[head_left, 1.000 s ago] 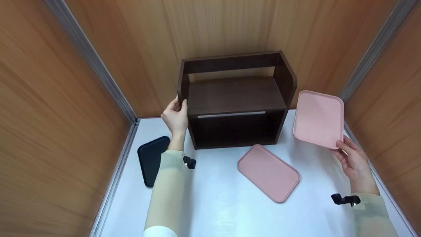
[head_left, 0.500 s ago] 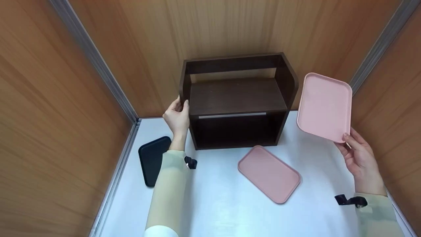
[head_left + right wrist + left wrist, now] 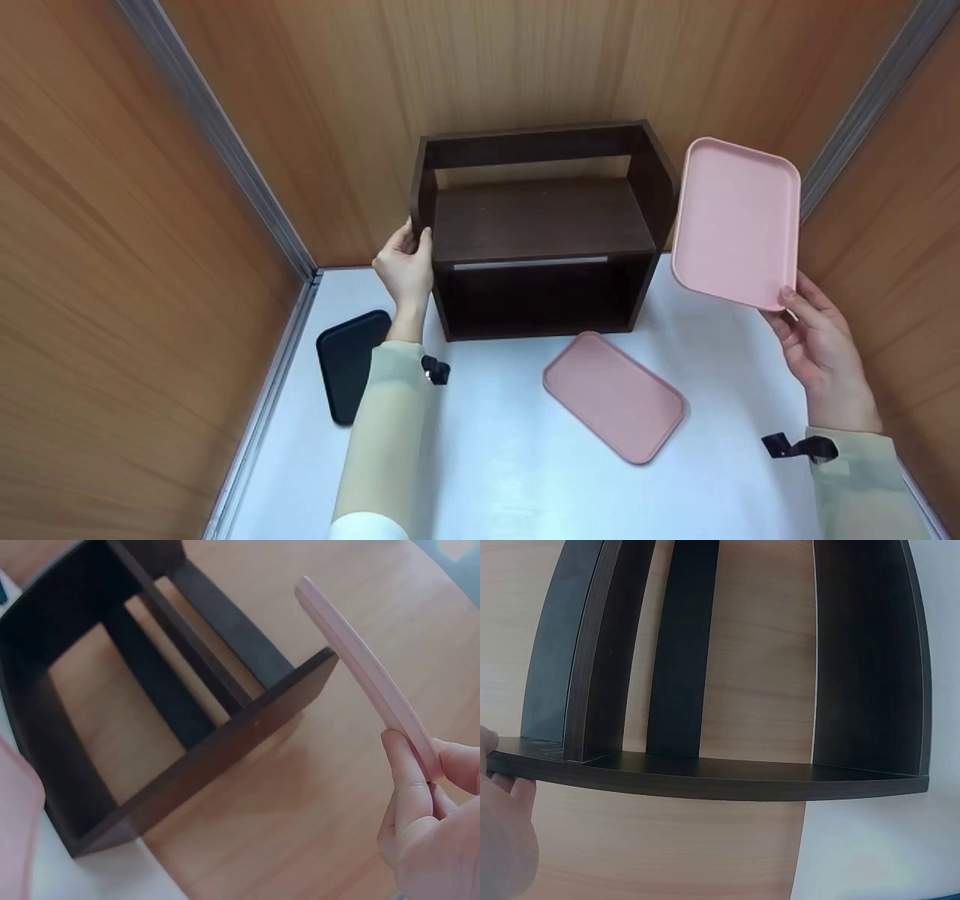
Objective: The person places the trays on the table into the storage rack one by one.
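A dark brown two-tier wooden shelf (image 3: 541, 225) stands on the white table against the back wall. My left hand (image 3: 405, 266) grips its left side panel (image 3: 705, 781), thumb on the front edge. My right hand (image 3: 817, 352) holds a pink rectangular tray (image 3: 736, 222) by its lower corner, raised and tilted to the right of the shelf, level with the upper tier. In the right wrist view the pink tray (image 3: 367, 675) shows edge-on, pinched between thumb and fingers (image 3: 409, 787). A second pink tray (image 3: 613, 394) lies flat on the table in front of the shelf.
A black tray (image 3: 346, 364) lies on the table at the left, partly behind my left sleeve. Wood-panel walls close in the table on the left, back and right. Bare white table surface (image 3: 525, 480) stretches toward me.
My right hand has lifted the pink tray higher and turned it more upright beside the shelf. The left hand has stayed on the shelf's side panel.
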